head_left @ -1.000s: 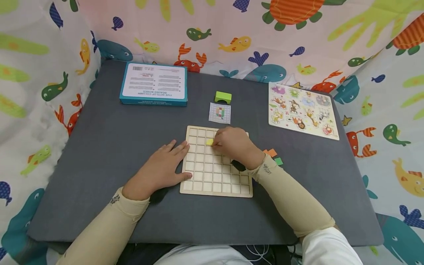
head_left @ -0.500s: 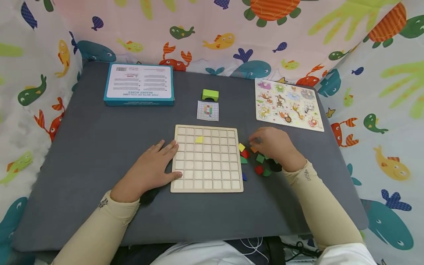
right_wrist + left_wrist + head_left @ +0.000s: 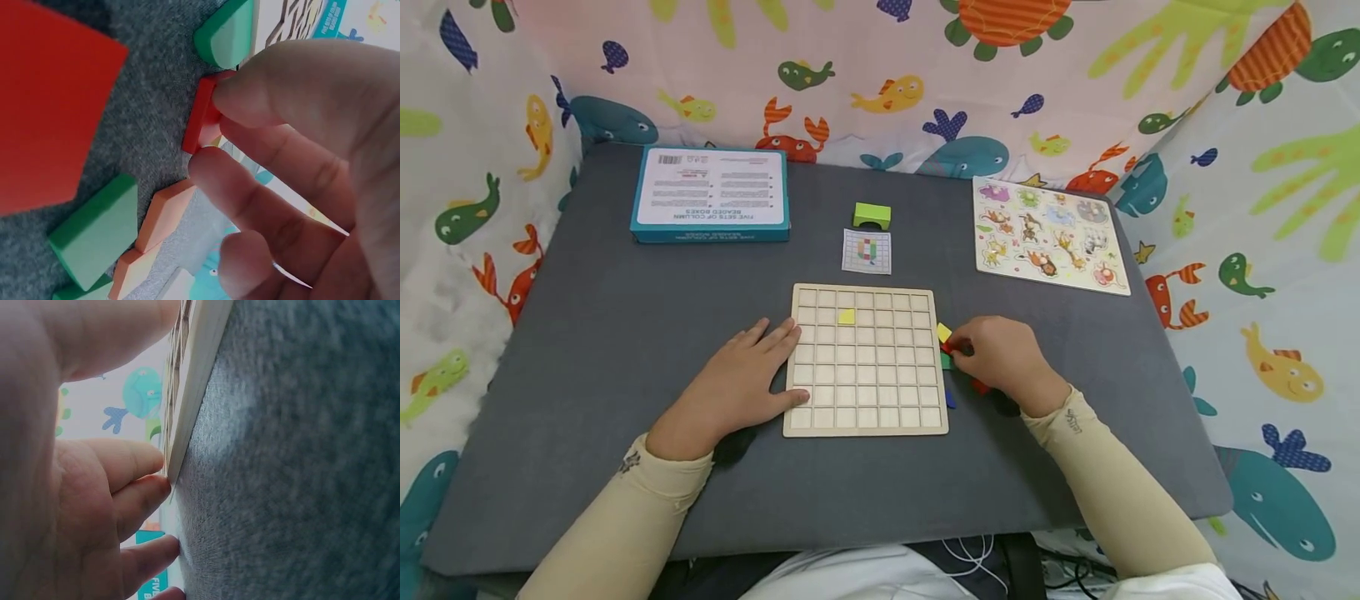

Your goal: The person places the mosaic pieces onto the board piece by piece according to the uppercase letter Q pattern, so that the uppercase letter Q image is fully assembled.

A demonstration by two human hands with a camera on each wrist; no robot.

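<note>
A wooden grid board [image 3: 866, 375] lies on the grey table, with one yellow square tile [image 3: 847, 317] in a cell of its second row. My left hand [image 3: 730, 387] rests along the board's left side, fingers straight, thumb on the frame. In the left wrist view, its fingertips reach the board's edge. Just off the board's right edge, my right hand [image 3: 1007, 358] pinches a red tile [image 3: 200, 115] between thumb and fingers. Around it lie a green piece with a rounded end [image 3: 231, 37], another red tile [image 3: 50, 112], orange tiles [image 3: 165, 215] and a green tile [image 3: 97, 228].
Behind the board lies a small pattern card [image 3: 867, 252], with a lime-green arched block [image 3: 872, 216] beyond it. A teal box [image 3: 711, 196] sits at the back left, an animal puzzle board [image 3: 1051, 236] at the back right. A blue piece [image 3: 951, 400] lies by the board's right edge.
My right hand has released the yellow tile on the board, moved right to the loose tiles, then shifted back left onto a red one. The left hand has stayed on the board's edge.
</note>
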